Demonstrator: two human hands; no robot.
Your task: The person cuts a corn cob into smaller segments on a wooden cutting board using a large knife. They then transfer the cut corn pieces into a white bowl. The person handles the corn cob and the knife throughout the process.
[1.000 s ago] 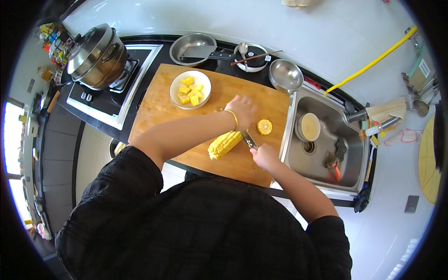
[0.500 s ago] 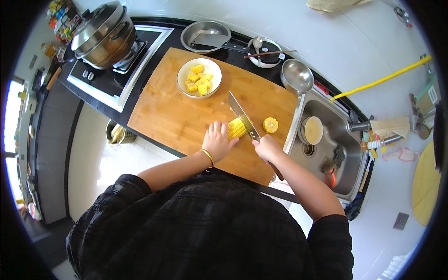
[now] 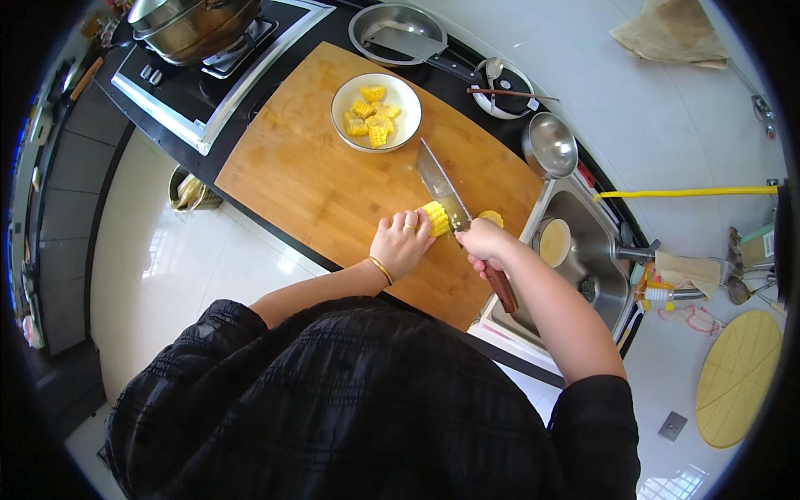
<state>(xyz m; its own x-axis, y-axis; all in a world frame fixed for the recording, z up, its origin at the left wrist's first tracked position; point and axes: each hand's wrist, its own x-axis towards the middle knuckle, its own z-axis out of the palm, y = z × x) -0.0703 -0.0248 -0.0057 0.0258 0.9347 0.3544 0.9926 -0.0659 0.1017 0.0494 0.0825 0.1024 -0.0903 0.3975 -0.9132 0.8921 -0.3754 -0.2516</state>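
On the wooden cutting board (image 3: 283, 158), my left hand (image 3: 402, 243) grips a piece of corn on the cob (image 3: 434, 217), fingers curled over its near left end. My right hand (image 3: 485, 240) is closed round the dark wooden handle of a cleaver (image 3: 437, 177). Its broad blade stands against the right end of the cob, with kernel bits stuck to it; how deep the edge sits cannot be seen. Just beyond my right hand lies a cut corn round (image 3: 492, 217), partly covered by that hand. A white bowl (image 3: 409, 104) at the board's far side holds several corn chunks.
A steel basin (image 3: 367, 32) with another knife across it stands behind the board. Beside it are a white round item (image 3: 515, 98) with a spoon and chopsticks, and a steel bowl (image 3: 552, 145). The sink (image 3: 607, 287) lies right; a stove (image 3: 167, 104) with a pot is far left.
The whole view has shifted and tilted. My right hand and the cleaver have turned slightly, and the hand now covers part of the loose corn round. My left hand keeps its hold on the cob.
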